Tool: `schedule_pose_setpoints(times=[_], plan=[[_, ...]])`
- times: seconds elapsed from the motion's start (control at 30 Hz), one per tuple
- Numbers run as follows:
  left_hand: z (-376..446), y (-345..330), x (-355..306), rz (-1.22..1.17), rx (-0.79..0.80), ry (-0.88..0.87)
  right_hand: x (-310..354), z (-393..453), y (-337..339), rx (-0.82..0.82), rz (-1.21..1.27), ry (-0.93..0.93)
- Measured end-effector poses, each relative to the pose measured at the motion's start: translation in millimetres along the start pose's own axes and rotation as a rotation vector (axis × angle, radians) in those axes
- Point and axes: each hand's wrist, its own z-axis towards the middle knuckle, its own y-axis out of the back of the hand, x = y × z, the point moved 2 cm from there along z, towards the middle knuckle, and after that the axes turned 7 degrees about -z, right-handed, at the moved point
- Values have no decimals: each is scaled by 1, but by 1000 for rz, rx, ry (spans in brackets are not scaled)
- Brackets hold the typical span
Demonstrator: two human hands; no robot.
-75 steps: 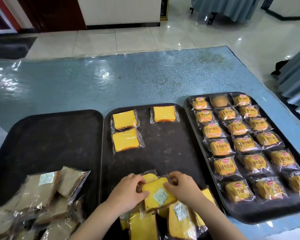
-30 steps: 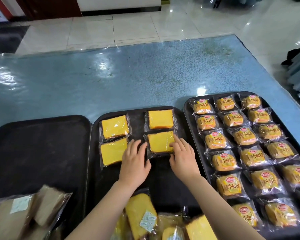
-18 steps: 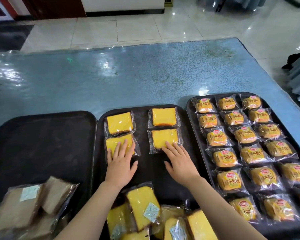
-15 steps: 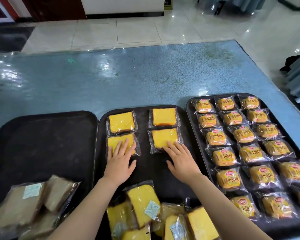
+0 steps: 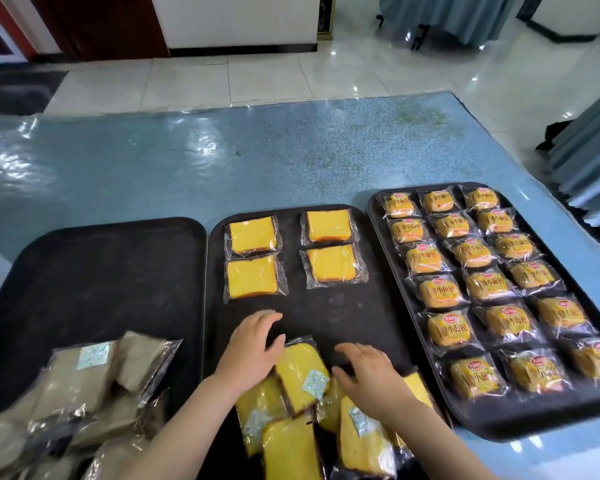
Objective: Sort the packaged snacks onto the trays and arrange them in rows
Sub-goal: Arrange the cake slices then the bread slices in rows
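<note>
My left hand [image 5: 253, 344] and my right hand [image 5: 371, 372] are down at the near edge of the black rectangular middle tray [image 5: 329, 313], one on each side of the topmost clear-wrapped yellow cake slice [image 5: 303, 370] in the loose pile [image 5: 312, 420]. The fingers of both hands are spread and only lightly bent. My left thumb looks to touch the slice's wrapper, but neither hand has closed on anything. I bracket the slice this way so I can lift it flat by its two edges without crumpling the film.

At the far edge of the middle tray lie four yellow slices already set out [image 5: 291, 254], two columns of two, face up and squared to each other, with bare tray below them. I judge that the next slice belongs under one of those columns to carry the row pattern on.

The black tray on the right [image 5: 388, 265] is filled with small round wrapped buns [image 5: 482, 282] in three neat columns, so that sort looks done. The black tray on the left [image 5: 94, 271] is bare at its far end, with a heap of brown wrapped slices [image 5: 94, 389] waiting at its near edge. All three trays sit on the blue plastic-covered table [image 5: 222, 161].
</note>
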Motion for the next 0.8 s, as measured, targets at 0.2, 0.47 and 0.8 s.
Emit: schedule_pose_setpoints(times=[0.2,0.47,0.8], plan=[[-32,-15,4,-168,107,141,11,-25,-12,59,-55,-49],[-54,-1,-3,-502,5,220,43,-27,-9,38,7,-61],[-80,29,17,-1377,-24,440,63,-33,6,153,553,-263]])
